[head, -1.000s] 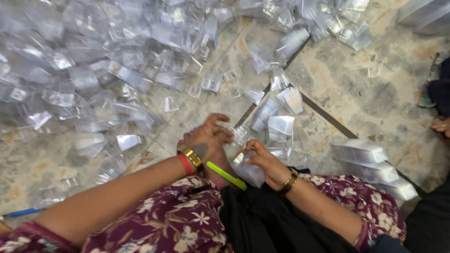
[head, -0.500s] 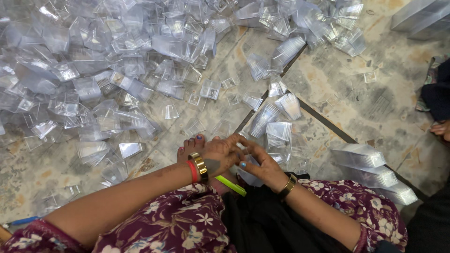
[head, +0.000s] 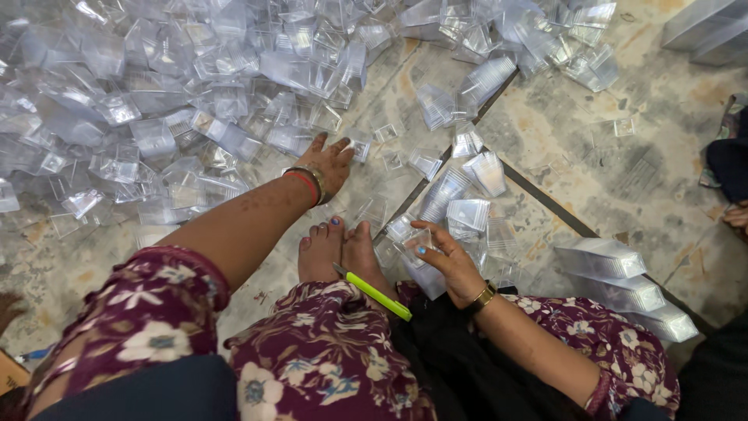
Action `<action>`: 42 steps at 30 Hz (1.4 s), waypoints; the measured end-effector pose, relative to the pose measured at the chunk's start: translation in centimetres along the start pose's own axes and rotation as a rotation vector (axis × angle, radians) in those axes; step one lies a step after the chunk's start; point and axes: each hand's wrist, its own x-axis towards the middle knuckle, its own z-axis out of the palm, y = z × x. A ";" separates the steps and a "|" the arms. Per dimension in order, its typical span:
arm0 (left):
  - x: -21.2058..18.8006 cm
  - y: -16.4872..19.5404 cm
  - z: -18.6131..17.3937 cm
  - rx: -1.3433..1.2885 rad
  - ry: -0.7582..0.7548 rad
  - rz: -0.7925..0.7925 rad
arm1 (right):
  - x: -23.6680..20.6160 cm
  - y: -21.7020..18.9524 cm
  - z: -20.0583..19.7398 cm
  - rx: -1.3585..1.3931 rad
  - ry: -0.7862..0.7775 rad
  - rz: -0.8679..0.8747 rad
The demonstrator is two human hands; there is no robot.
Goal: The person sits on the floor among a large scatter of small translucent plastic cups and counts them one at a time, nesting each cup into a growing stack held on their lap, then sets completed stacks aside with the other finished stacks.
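Note:
I sit on a mottled stone floor (head: 647,164) before a big heap of small clear plastic boxes (head: 179,93). My left hand (head: 331,160) stretches forward with fingers spread, its fingertips at a small clear box (head: 362,148) on the heap's near edge. It holds nothing. Close to my lap, my right hand (head: 446,261) grips a clear plastic box (head: 413,243) between thumb and fingers. A bright green cutter (head: 375,293) lies on my lap beside my bare feet (head: 336,249).
Nested stacks of clear boxes (head: 466,187) lie just beyond my right hand. Three longer stacks (head: 623,277) lie side by side at the right. Another person's dark clothing (head: 728,168) shows at the right edge. A dark seam (head: 545,203) crosses the floor.
My left hand has left the right hand's side and reached forward to the edge of the heap. The right hand stays near my lap with a clear box.

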 end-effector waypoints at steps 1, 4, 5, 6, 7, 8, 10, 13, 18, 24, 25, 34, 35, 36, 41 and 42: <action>0.1 0.0 -0.2 0.021 -0.036 0.011 | 0.0 0.0 0.0 0.012 -0.016 0.003; -0.3 0.6 -1.7 -0.132 -0.090 -0.060 | -0.1 -0.1 0.0 0.024 -0.036 0.002; -0.6 1.1 -2.2 -0.312 -0.023 -0.137 | -0.1 -0.1 0.1 0.014 -0.026 -0.005; -1.0 1.9 -2.9 -0.492 0.046 -0.213 | -0.1 -0.1 0.2 0.004 -0.016 -0.013; -1.5 2.9 -3.5 -0.671 0.114 -0.288 | 0.0 -0.2 0.3 0.006 0.008 -0.023; -1.9 4.1 -4.2 -0.863 0.149 -0.397 | 0.0 -0.2 0.5 0.008 0.034 -0.032; -3.3 7.2 -5.6 -1.250 0.207 -0.614 | -0.1 -0.3 0.7 -0.020 0.074 -0.057; -5.4 10.4 -7.6 -1.446 0.282 -0.332 | -0.3 -0.8 0.9 -0.134 0.073 -0.146; -7.7 11.0 -9.3 -1.470 0.000 -0.172 | -1.0 -1.2 1.4 -0.319 -0.077 -0.258; -8.2 11.0 -9.0 -1.540 0.073 -0.052 | -1.5 -1.4 1.5 -0.343 -0.019 -0.173; -8.3 11.0 -8.9 -1.542 0.108 -0.025 | -1.5 -1.3 1.4 -0.327 -0.022 -0.169; -9.2 11.4 -9.7 -1.213 0.057 -0.046 | -1.1 0.6 0.1 -0.335 -0.204 -0.266; -9.1 11.5 -9.8 -1.212 0.011 -0.056 | -1.1 0.6 0.1 -0.349 -0.229 -0.232; -9.0 11.5 -9.7 -1.211 -0.036 -0.065 | -1.2 0.5 0.2 -0.362 -0.255 -0.198; -7.6 11.4 -8.2 -1.339 0.200 -0.342 | -1.1 -1.4 0.8 0.119 -0.021 -0.187; -7.5 11.2 -7.7 -1.372 0.330 -0.397 | -0.9 -2.0 0.6 0.297 0.039 -0.130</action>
